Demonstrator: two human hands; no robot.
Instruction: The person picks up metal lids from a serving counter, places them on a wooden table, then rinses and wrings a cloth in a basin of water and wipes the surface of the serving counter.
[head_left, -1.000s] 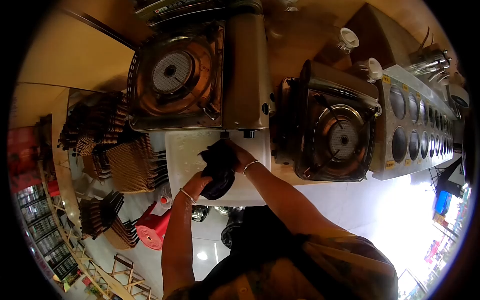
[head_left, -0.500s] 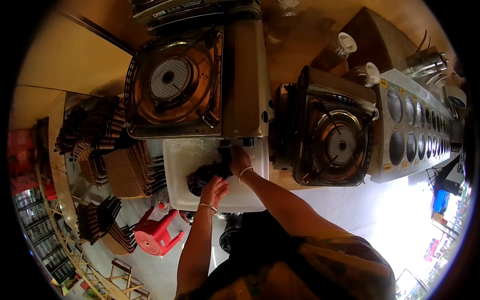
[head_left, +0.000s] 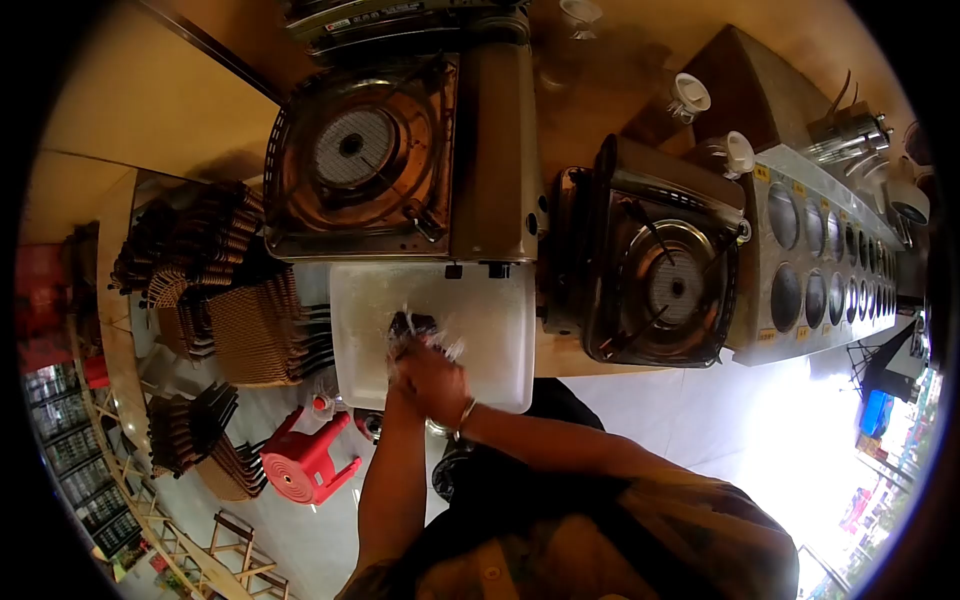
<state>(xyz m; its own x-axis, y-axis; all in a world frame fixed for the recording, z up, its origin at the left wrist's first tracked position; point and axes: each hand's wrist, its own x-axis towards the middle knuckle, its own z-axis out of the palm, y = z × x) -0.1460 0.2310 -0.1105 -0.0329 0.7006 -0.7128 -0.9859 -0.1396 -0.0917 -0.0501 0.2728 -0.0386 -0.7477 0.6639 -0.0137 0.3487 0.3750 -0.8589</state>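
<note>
Both hands closer tog., prob. on cloth

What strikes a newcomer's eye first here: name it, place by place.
A newcomer's eye would probably fall first on the large portable gas stove at the top, with another portable gas stove to its right. Next comes the white basin at centre, where the left hand and right hand meet at what looks like a dark cloth amid splashes. The red plastic stool stands out at lower left.
</note>
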